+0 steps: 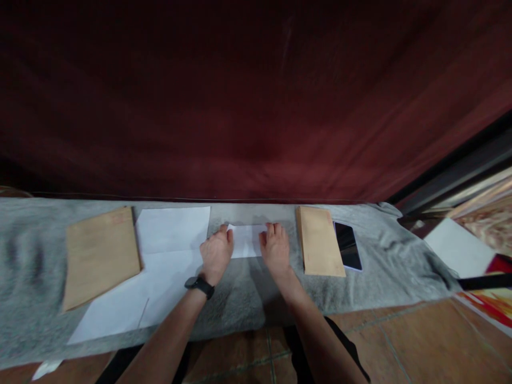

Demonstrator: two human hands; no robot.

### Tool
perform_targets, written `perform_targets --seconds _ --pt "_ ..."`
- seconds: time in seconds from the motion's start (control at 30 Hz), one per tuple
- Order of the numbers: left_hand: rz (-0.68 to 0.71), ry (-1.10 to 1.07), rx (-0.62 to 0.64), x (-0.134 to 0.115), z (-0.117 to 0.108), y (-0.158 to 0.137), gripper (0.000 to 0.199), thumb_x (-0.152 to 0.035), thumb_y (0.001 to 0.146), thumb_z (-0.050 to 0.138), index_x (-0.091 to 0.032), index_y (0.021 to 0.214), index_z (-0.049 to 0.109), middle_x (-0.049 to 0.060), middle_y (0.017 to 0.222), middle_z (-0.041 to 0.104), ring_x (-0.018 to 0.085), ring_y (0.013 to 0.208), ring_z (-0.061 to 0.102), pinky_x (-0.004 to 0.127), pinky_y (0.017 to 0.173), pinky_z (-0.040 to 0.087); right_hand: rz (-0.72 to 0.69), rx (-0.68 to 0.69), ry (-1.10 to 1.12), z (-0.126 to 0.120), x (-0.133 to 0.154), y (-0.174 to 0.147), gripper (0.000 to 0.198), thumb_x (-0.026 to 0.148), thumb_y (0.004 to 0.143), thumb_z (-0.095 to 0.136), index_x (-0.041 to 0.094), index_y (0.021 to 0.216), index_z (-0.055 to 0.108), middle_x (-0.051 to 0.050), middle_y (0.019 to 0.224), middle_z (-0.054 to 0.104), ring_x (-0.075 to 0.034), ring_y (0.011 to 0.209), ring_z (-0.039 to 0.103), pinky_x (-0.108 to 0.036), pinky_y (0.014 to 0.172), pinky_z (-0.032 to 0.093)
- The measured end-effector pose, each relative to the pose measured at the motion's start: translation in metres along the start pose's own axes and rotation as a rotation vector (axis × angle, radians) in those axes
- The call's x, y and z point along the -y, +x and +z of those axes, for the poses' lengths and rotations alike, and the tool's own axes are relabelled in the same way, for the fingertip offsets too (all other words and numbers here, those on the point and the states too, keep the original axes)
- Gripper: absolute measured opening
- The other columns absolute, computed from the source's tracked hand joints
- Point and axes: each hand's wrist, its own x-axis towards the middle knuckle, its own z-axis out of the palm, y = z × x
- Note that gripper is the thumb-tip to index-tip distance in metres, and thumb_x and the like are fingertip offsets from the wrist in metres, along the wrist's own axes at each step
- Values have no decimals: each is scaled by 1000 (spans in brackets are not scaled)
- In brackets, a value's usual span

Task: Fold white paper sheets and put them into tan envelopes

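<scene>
A small folded sheet of white paper (247, 242) lies in the middle of the grey cloth. My left hand (216, 255), with a dark watch on its wrist, pinches the paper's left end. At the opposite end my right hand (276, 246) has its fingers curled over the right edge. Larger white sheets (172, 229) lie just left of my left hand, one with a crease across it. To the right of my right hand rests a stack of brown envelopes (321, 240).
More brown envelopes (102, 253) lie at the left, partly over the white sheets. A phone (349, 246) sits partly under the right-hand stack. The grey cloth (384, 266) covers the long surface, with a dark red curtain (240, 133) behind and tiled floor (400, 341) in front.
</scene>
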Motion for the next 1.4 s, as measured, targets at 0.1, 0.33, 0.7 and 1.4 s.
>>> perform_targets --seconds 0.1,0.33,0.7,1.4 --pt "17 2 -10 0 0 -1 44 -38 104 31 -16 125 63 16 89 76 29 89 75 35 75 52 -150 55 121 2 7 -4 37 28 104 43 14 136 57 -16 140 59 -29 130 53 -45 110 44" --pt "42 34 -21 1 0 -3 44 -36 105 28 -15 127 59 17 91 77 29 87 76 35 72 54 -288 157 93 22 13 -27 50 36 108 39 13 152 44 -14 160 41 -26 150 35 -48 123 30" --pt "40 23 -23 3 5 -3 41 -34 105 27 -12 126 54 16 87 74 32 84 75 41 73 55 -264 84 -18 33 13 -33 52 38 108 37 15 155 42 -12 162 36 -26 152 32 -46 125 26" --pt "378 -66 -157 -1 62 -24 66 -41 101 29 0 152 40 22 161 36 30 154 26 50 125 21 -175 95 -15 33 3 -25 51 28 106 38 11 154 42 -12 160 39 -26 150 35 -45 123 29"
